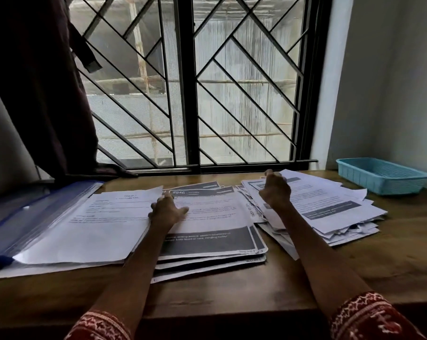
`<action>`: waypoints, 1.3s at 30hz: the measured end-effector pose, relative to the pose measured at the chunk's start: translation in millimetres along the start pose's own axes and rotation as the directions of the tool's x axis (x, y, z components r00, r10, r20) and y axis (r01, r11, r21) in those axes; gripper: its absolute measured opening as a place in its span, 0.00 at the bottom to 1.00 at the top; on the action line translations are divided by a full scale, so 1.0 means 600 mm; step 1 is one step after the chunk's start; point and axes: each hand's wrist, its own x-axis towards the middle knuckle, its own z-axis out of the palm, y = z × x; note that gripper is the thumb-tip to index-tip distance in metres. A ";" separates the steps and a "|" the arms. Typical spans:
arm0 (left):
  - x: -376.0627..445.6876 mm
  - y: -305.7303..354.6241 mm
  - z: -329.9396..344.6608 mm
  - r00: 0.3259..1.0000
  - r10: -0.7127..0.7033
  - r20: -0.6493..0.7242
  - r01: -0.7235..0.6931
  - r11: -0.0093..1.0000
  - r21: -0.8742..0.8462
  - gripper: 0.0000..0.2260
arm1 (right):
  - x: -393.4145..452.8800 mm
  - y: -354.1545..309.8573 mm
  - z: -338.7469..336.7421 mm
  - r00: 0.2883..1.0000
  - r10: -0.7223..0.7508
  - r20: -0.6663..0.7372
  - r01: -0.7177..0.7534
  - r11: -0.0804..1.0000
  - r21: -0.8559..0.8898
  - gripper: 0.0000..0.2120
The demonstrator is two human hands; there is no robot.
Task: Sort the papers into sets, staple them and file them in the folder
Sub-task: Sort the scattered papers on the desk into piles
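- Work surface: a wooden table (305, 273) set against a barred window (190, 82).
- Folder (16, 217): blue, with clear sleeves, lying open at the left end of the table. A stack of white printed sheets (85, 229) lies partly on it and extends to the right onto the table.
- Middle stack (212, 231): printed papers with dark header and footer bands, fanned slightly, lying just right of the white sheets and partly under their right edge.
- Loose pile (330, 209): an untidy heap of printed papers at the right of the middle stack, edges overlapping it at the near left corner.
- Left hand (167, 209): rests on the papers at the seam between the white sheets and the middle stack, fingers spread and fairly straight, pressing down; nothing is grasped.
- Right hand (275, 190): raised over the left part of the loose pile, fingers curled inward. Whether they pinch a sheet cannot be determined, since the palm side faces away.
- Both forearms are bare; patterned red sleeves (369, 317) show at the bottom edge.
- Basket (381, 175): light blue plastic tray at the far right of the table, well apart from the papers.
- Dark curtain (41, 82): hangs at the left of the window.
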 end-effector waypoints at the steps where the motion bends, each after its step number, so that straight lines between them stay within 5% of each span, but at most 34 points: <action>1: 0.001 -0.001 0.002 0.999 -0.009 0.045 0.007 0.999 0.046 0.30 | 0.002 0.009 -0.001 0.998 0.050 0.027 -0.049 0.998 -0.049 0.22; 7: 0.005 0.001 0.014 0.994 -0.007 0.107 -0.008 0.991 0.135 0.32 | 0.001 0.042 -0.002 0.906 0.309 0.289 -0.256 0.944 -0.208 0.24; 16: 0.003 0.008 0.021 0.996 0.005 0.084 -0.015 0.994 0.111 0.32 | -0.007 0.031 -0.005 0.986 0.060 0.158 0.017 0.894 -0.447 0.16; 21: 0.003 0.009 0.026 0.997 0.032 0.069 -0.036 0.997 0.068 0.33 | -0.005 -0.006 -0.020 0.998 0.057 -0.035 -0.058 0.997 -0.044 0.14; 24: -0.004 0.027 0.015 0.991 0.108 -0.073 -0.113 0.991 -0.072 0.33 | -0.009 -0.050 -0.029 0.998 -0.044 -0.051 0.057 0.955 0.291 0.14; 26: -0.015 0.045 -0.002 0.987 0.160 -0.005 -0.143 0.864 -0.483 0.35 | -0.028 -0.079 -0.029 0.984 -0.168 0.057 0.112 0.838 0.534 0.15; 28: -0.037 0.063 -0.014 0.932 0.269 0.243 0.049 0.570 -0.820 0.45 | -0.053 -0.099 -0.018 0.898 -0.303 0.320 -0.066 0.626 0.777 0.13; 29: -0.039 0.065 -0.012 0.903 0.291 0.315 0.123 0.527 -0.841 0.45 | -0.061 -0.102 -0.009 0.806 -0.386 0.449 -0.168 0.577 0.799 0.15; 31: -0.047 0.062 -0.008 0.867 0.344 0.361 0.145 0.519 -0.842 0.26 | -0.067 -0.101 0.003 0.690 -0.451 0.567 -0.173 0.658 0.733 0.20; 32: -0.048 0.058 -0.007 0.876 0.340 0.343 0.122 0.531 -0.839 0.13 | -0.064 -0.100 0.008 0.708 -0.440 0.553 -0.138 0.680 0.720 0.20; 33: -0.045 0.054 -0.005 0.902 0.310 0.301 0.096 0.536 -0.839 0.10 | -0.057 -0.096 0.011 0.767 -0.400 0.501 -0.109 0.689 0.716 0.19; 36: -0.037 0.044 -0.007 0.940 0.260 0.221 0.057 0.519 -0.853 0.20 | -0.022 -0.065 0.014 0.959 -0.217 0.182 0.086 0.836 0.542 0.13; 39: -0.038 0.048 -0.016 0.956 0.242 0.165 0.019 0.512 -0.859 0.16 | -0.001 -0.027 0.014 0.998 -0.048 0.038 0.023 0.870 0.493 0.17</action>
